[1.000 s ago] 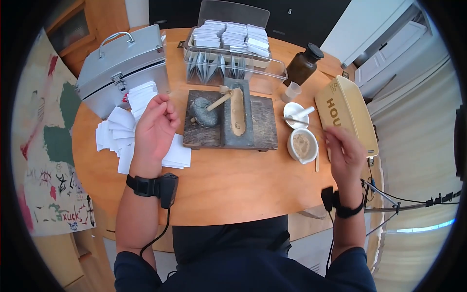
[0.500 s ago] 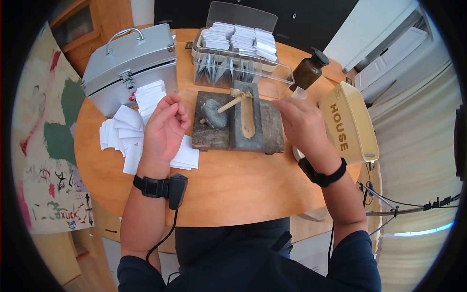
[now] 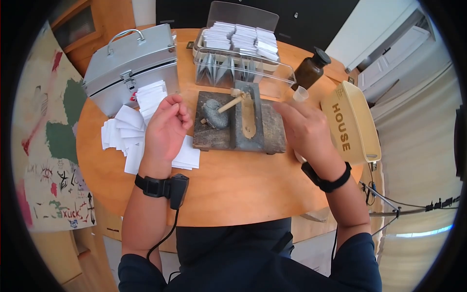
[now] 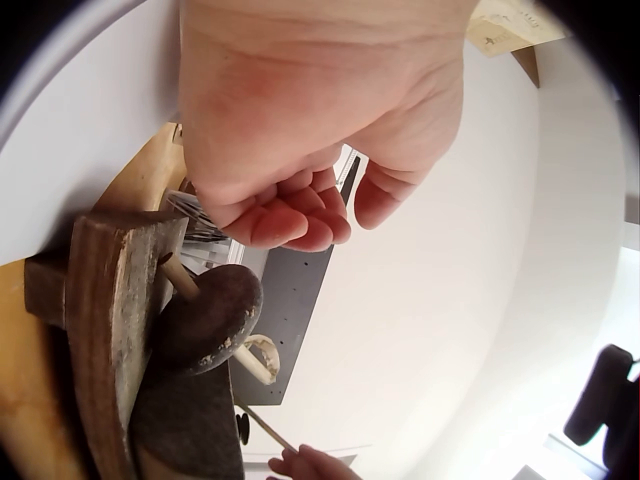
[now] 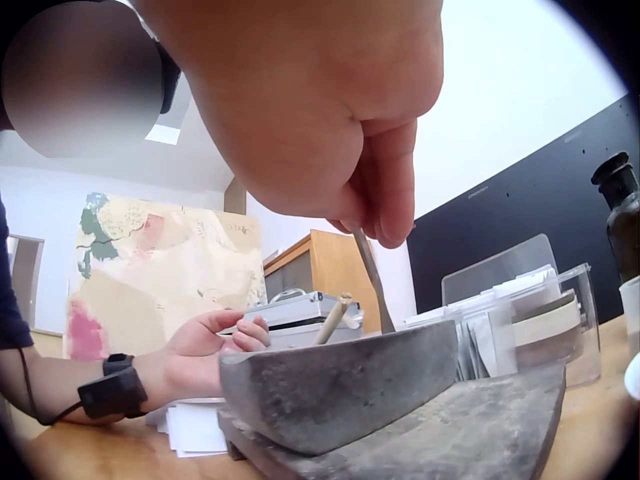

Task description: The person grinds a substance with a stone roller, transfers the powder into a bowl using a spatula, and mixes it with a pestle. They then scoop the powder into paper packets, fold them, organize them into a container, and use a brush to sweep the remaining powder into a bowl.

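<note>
My right hand [image 3: 307,127] pinches a thin, flat-ended spatula [image 5: 374,282] between thumb and fingers, its lower end pointing down at the stone trough [image 3: 239,124]. Tan powder [image 3: 248,117] lines the trough's long hollow. On the wooden board [image 3: 210,139] beside it rests a stone grinding wheel [image 3: 214,115] with a wooden axle [image 3: 230,104] leaning across to the trough. My left hand [image 3: 168,127] hovers left of the board, palm turned inward and fingers loosely curled, holding nothing. Behind my right hand and wrist, the white mortar [image 3: 299,156] is almost wholly hidden.
Loose white papers [image 3: 127,131] lie under my left hand, before a silver metal case [image 3: 131,65]. At the back stands a clear box [image 3: 211,74] of paper packets. A brown bottle [image 3: 309,69], a small plastic cup [image 3: 300,93] and a beige bin [image 3: 346,121] stand on the right.
My right hand has moved left with the spatula, from beside the mortar to the trough's right side, and now covers the mortar. My left hand stays raised in much the same pose.
</note>
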Demonstrator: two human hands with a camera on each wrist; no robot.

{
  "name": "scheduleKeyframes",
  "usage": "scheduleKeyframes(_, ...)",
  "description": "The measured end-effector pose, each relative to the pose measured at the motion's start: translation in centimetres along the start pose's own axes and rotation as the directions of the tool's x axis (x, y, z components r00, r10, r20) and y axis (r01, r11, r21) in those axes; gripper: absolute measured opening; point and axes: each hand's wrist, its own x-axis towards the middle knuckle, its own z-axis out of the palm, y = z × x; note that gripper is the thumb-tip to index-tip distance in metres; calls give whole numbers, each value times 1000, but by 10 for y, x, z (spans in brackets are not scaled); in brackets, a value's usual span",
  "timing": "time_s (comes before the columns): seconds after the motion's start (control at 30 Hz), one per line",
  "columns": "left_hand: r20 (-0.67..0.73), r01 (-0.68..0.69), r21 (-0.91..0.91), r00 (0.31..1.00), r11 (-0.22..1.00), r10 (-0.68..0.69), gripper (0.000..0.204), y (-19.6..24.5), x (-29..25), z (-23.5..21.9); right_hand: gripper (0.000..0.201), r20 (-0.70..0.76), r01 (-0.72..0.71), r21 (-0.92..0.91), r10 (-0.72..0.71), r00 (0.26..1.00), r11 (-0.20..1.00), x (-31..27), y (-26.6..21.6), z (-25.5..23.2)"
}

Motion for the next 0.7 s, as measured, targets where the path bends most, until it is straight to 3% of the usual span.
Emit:
scheduleKeyframes(0.07,-27,-9,2,1000,1000,9,18,1,0,3,25,-20,-26,-45,25,999,999,2,3,0)
scheduleKeyframes(0.17,-37,-1,12,999,1000,1,18,-1,2,1,26,66,18,-65,-14,998,998,7,5,7)
scheduleKeyframes(0.27,-48,-2,23,999,1000,3,18,1,0,2,23,20,78,52,-79,997,996,9,1,14)
scheduleKeyframes(0.33,-45,-4,28,999,1000,6,18,0,1,3,17,33,-8,298,-2,999,954,13,1,14)
scheduleKeyframes(0.43,-34,-8,11,999,1000,9,17,1,1,0,14,4,-27,379,28,1000,925,11,6,19)
scheduleKeyframes(0.57,-28,-10,5,1000,1000,10,18,1,1,-3,15,45,-31,326,17,999,945,2,-1,8)
scheduleKeyframes(0.67,-16,-20,3,1000,1000,21,19,2,-2,-5,17,17,-60,323,57,998,944,-7,-3,9)
scheduleKeyframes(0.7,3,-18,-8,1000,1000,18,19,0,1,-3,19,-51,-37,277,53,997,960,-6,-4,12)
